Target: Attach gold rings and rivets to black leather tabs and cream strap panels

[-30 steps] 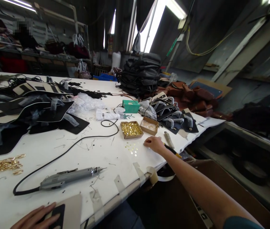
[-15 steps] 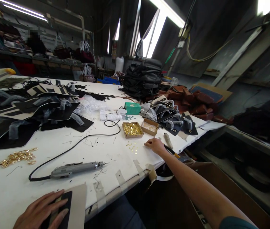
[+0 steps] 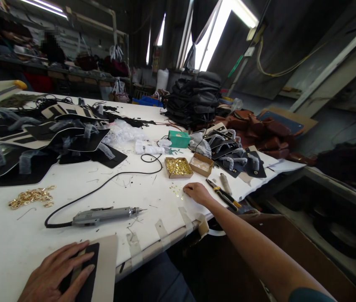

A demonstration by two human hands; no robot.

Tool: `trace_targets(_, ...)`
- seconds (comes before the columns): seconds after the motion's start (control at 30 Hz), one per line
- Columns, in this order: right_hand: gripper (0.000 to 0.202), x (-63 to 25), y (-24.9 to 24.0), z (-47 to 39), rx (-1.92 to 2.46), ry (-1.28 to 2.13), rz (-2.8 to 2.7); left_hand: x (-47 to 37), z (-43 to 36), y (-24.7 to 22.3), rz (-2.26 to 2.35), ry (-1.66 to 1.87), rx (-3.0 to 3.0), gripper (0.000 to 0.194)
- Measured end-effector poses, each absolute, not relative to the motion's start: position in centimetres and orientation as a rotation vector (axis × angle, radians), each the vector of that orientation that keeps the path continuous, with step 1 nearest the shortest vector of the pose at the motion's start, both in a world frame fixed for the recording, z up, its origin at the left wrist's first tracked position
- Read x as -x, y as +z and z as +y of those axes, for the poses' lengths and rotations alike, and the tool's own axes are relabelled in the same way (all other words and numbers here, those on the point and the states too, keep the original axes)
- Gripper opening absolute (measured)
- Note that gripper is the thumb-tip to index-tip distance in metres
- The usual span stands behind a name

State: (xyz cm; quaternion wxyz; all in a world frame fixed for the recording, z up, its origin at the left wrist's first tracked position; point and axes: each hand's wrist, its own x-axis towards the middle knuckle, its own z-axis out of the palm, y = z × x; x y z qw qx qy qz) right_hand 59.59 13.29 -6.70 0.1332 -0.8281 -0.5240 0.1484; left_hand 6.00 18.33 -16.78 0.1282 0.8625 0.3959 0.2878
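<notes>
My left hand (image 3: 63, 270) lies flat, fingers stretched, on a beige panel (image 3: 107, 256) with a black strip at the table's near edge. Farther right, my right hand (image 3: 199, 193) has its fingertips pinched together at the tabletop, beside a few loose gold washer-like pieces (image 3: 176, 189). Whether a piece is between those fingertips is too small to see. Just beyond stands a small cardboard box of gold pieces (image 3: 178, 167). Between my hands rests a grey electric screwdriver (image 3: 105, 215), its bit pointing right. Gold metal clasps (image 3: 31, 197) lie in a heap at the left.
Yellow-and-black pliers (image 3: 223, 195) lie right of my right hand. A second small box (image 3: 201, 165) and a green box (image 3: 178, 139) stand behind. Black panels (image 3: 27, 167) pile up at left, black bags (image 3: 193, 100) at the back. The screwdriver's cord (image 3: 102, 186) crosses the table.
My right hand has shifted left toward the loose gold pieces, leaving more of the pliers in sight. The left hand stays on the panel. The whole view has swung slightly.
</notes>
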Motion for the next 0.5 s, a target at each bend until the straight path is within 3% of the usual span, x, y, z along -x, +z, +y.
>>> trace_targets(0.5, 0.016, -58.81, -7.44, 13.35, 2.444, 0.314, -1.381, -5.71, 18.31, -17.17, 1.113, 0.777, -2.602, 0.04)
